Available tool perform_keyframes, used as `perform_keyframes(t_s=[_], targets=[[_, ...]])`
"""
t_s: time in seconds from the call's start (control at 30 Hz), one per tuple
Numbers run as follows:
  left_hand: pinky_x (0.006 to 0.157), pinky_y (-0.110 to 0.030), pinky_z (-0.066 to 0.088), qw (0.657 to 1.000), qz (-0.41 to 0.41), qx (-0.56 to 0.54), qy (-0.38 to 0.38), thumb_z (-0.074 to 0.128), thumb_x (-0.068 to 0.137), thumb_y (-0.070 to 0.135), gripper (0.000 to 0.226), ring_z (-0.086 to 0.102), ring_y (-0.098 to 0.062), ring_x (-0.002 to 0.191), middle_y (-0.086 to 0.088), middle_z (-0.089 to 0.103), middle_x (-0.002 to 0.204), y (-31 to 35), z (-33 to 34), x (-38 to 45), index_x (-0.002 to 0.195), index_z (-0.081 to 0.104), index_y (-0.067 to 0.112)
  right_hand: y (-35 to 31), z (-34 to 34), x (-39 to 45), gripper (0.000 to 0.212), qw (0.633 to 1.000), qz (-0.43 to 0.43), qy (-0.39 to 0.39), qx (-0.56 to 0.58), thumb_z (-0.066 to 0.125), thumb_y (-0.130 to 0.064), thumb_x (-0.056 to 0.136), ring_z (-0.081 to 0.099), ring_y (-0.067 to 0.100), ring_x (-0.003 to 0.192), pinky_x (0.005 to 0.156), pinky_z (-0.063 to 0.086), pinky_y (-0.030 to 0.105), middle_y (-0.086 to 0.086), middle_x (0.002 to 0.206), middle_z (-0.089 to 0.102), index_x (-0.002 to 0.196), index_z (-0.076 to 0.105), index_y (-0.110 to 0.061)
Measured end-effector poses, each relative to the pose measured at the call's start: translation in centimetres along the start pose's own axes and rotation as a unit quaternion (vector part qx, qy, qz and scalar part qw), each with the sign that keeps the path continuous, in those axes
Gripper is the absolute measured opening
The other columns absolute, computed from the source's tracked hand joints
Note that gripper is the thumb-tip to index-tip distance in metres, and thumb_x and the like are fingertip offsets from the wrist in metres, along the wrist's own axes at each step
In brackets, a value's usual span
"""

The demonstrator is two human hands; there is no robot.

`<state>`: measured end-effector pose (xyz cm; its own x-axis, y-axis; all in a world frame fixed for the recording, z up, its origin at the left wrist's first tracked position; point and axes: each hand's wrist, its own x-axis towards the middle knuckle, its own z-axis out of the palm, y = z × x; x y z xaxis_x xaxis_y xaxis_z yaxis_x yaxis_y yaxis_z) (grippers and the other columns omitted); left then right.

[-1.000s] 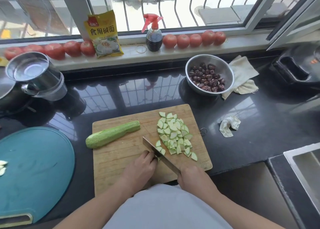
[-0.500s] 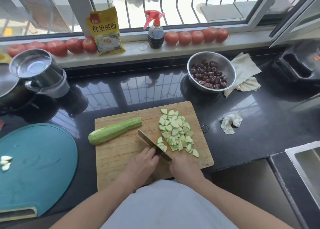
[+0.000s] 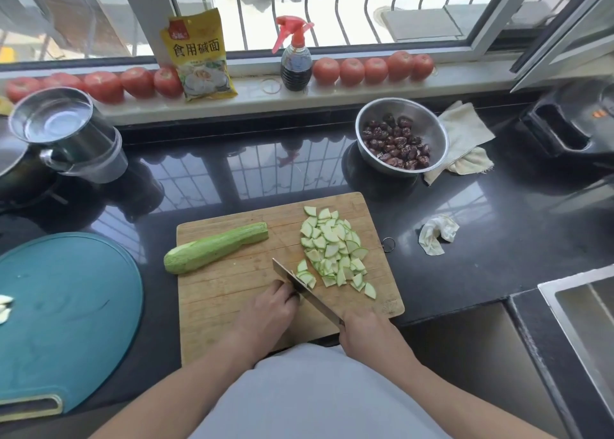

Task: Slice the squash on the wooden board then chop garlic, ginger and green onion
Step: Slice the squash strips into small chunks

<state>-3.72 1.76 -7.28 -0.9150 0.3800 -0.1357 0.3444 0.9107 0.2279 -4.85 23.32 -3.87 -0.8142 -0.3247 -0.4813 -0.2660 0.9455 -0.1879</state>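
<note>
A wooden board (image 3: 212,309) lies on the black counter. The uncut half squash (image 3: 216,247), pale green, rests at the board's back left. A pile of squash slices (image 3: 334,249) covers the right side. My right hand (image 3: 365,334) grips the handle of a knife (image 3: 299,284), whose blade runs diagonally, edge down among fresh slices (image 3: 306,276). My left hand (image 3: 269,309) sits just left of the blade, its fingers curled down over the last bit of the squash piece being cut, which is mostly hidden. Garlic cloves (image 3: 5,307) lie at the left edge.
A teal round board (image 3: 66,319) lies to the left and a steel pot (image 3: 63,129) behind it. A steel bowl of dates (image 3: 402,136), cloths (image 3: 465,139) and a crumpled tissue (image 3: 437,234) are at the right. Tomatoes, a yellow packet and a spray bottle line the sill; a sink (image 3: 584,319) is at the far right.
The knife has kept working at the same spot beside my left fingertips, adding slices to the near end of the pile. Both hands have barely shifted; the uncut squash half has not moved.
</note>
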Motion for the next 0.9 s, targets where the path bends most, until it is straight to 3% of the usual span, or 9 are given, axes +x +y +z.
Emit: perform_keyframes(t_s=[0.17, 0.33, 0.47, 0.7, 0.83, 0.9], targets=[[0.05, -0.03, 0.056, 1.0, 0.011, -0.003, 0.019, 0.082, 0.061, 0.004, 0.033, 0.066, -0.02, 0.084, 0.0, 0.067, 0.092, 0.0, 0.2, 0.1, 0.09, 0.074, 0.017, -0.2, 0.5, 0.6, 0.015, 1.0, 0.007, -0.008, -0.015, 0.041, -0.015, 0.09, 0.05, 0.028, 0.064, 0.053, 0.032, 0.034, -0.001, 0.068, 0.041, 0.075, 0.041, -0.018], [0.053, -0.028, 0.053, 0.999, 0.017, -0.005, 0.034, 0.078, 0.065, 0.001, 0.027, 0.061, -0.02, 0.079, 0.0, 0.062, 0.089, -0.1, 0.5, 0.1, 0.087, 0.072, 0.017, -2.5, 0.3, 3.2, 0.016, 1.0, 0.013, -0.018, 0.006, 0.041, -0.012, 0.091, 0.058, 0.032, 0.074, 0.058, 0.034, 0.034, 0.008, 0.082, 0.062, 0.08, 0.052, -0.017], [0.057, -0.029, 0.056, 1.0, 0.002, -0.015, 0.019, 0.079, 0.067, 0.001, 0.032, 0.061, -0.019, 0.08, -0.001, 0.064, 0.092, -0.4, 0.9, -0.2, 0.095, 0.075, 0.016, -2.1, 0.0, 2.7, 0.02, 0.999, 0.009, 0.0, 0.052, 0.041, -0.019, 0.093, 0.043, 0.029, 0.064, 0.057, 0.033, 0.036, 0.005, 0.07, 0.052, 0.074, 0.046, -0.017], [0.061, -0.037, 0.059, 0.999, -0.028, -0.017, -0.024, 0.07, 0.077, -0.001, 0.033, 0.063, -0.024, 0.093, -0.004, 0.065, 0.105, -0.4, 0.9, -0.1, 0.107, 0.072, 0.013, -0.3, 0.0, 0.7, 0.015, 1.0, 0.005, -0.004, 0.019, 0.043, -0.017, 0.092, 0.045, 0.027, 0.069, 0.057, 0.035, 0.034, 0.003, 0.079, 0.046, 0.077, 0.042, -0.015], [0.057, -0.035, 0.058, 0.999, -0.018, -0.025, -0.029, 0.077, 0.069, -0.001, 0.031, 0.065, -0.022, 0.088, -0.004, 0.066, 0.096, -0.3, 0.0, -0.1, 0.097, 0.073, 0.013, -0.3, 0.3, 0.6, 0.016, 1.0, 0.014, -0.012, 0.011, 0.042, -0.016, 0.092, 0.043, 0.026, 0.067, 0.055, 0.032, 0.034, 0.0, 0.073, 0.038, 0.076, 0.041, -0.016], [0.065, -0.036, 0.059, 0.999, -0.011, -0.022, -0.029, 0.072, 0.077, 0.002, 0.031, 0.063, -0.023, 0.097, -0.005, 0.065, 0.105, -0.2, -0.2, 0.0, 0.106, 0.071, 0.012, -0.2, 0.5, 0.7, 0.018, 1.0, 0.017, -0.012, 0.0, 0.043, -0.015, 0.09, 0.04, 0.023, 0.061, 0.049, 0.026, 0.032, -0.003, 0.067, 0.033, 0.073, 0.041, -0.016]])
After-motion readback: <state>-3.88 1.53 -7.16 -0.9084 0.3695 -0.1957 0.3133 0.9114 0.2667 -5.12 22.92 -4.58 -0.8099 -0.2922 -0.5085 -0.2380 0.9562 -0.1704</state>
